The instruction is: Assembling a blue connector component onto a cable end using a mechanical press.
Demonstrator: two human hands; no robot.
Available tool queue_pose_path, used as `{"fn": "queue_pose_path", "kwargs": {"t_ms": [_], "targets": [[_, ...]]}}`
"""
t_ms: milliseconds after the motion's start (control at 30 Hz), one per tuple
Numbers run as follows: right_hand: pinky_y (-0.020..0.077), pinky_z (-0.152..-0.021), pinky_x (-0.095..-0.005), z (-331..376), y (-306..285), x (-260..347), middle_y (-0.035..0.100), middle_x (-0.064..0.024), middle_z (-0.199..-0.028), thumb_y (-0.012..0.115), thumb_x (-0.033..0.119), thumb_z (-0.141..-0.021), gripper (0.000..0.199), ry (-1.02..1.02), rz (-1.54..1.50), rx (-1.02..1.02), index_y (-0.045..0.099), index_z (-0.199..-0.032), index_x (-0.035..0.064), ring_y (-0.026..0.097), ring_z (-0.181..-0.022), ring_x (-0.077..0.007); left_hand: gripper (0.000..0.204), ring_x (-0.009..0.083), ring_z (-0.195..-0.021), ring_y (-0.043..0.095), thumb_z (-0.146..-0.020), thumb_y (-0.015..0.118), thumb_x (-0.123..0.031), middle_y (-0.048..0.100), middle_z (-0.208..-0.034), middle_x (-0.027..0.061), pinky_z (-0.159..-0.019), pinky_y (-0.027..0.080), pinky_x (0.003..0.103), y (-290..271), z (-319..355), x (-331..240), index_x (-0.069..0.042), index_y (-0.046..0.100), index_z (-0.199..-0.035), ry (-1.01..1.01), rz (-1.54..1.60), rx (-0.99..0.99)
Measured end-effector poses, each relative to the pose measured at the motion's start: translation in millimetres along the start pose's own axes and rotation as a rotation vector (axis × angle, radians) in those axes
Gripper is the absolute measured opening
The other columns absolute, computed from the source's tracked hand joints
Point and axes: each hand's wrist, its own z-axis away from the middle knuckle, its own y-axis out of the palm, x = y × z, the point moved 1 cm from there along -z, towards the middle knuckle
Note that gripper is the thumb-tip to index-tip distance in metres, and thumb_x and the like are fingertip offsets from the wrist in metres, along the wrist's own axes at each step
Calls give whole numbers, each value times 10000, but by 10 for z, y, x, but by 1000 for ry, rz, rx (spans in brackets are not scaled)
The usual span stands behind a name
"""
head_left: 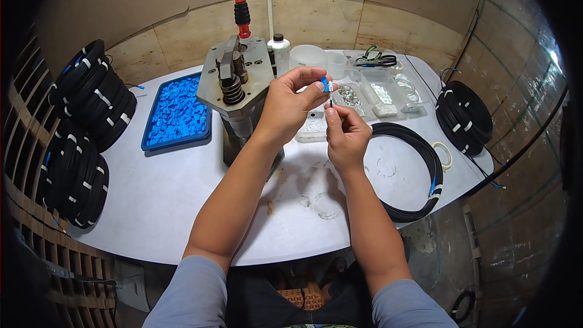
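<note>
Above the middle of the table my left hand (284, 104) pinches a small blue plastic connector housing (325, 81) between thumb and fingers. Just below it, my right hand (348, 141) is closed on the end of a thin black cable (331, 102). A small white piece (331, 87) shows where the housing and the cable end meet; I cannot tell how deep one sits in the other. Beside my right hand lies a loose coil of black cable (438, 173), with a blue connector on it and white ties.
A bench press (214, 79) with a red-and-black handle stands left of my hands. Further left is a dark blue tray (209, 135) of blue housings. Clear boxes of small parts (364, 88), a white bottle (279, 51) and pliers (379, 59) stand behind. Cable coils (464, 118) flank the table.
</note>
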Motion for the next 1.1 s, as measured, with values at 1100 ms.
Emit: {"fn": "queue_pose_path", "kwargs": {"t_ms": [1100], "targets": [[407, -474, -221, -171, -215, -137, 575, -34, -604, 555, 93, -898, 136, 365, -33, 322, 550, -772, 42, 514, -500, -77, 268, 207, -971, 652, -910, 569, -13, 644, -1039, 137, -835, 556, 292, 0, 108, 483, 51, 547, -1169, -96, -21, -221]]}}
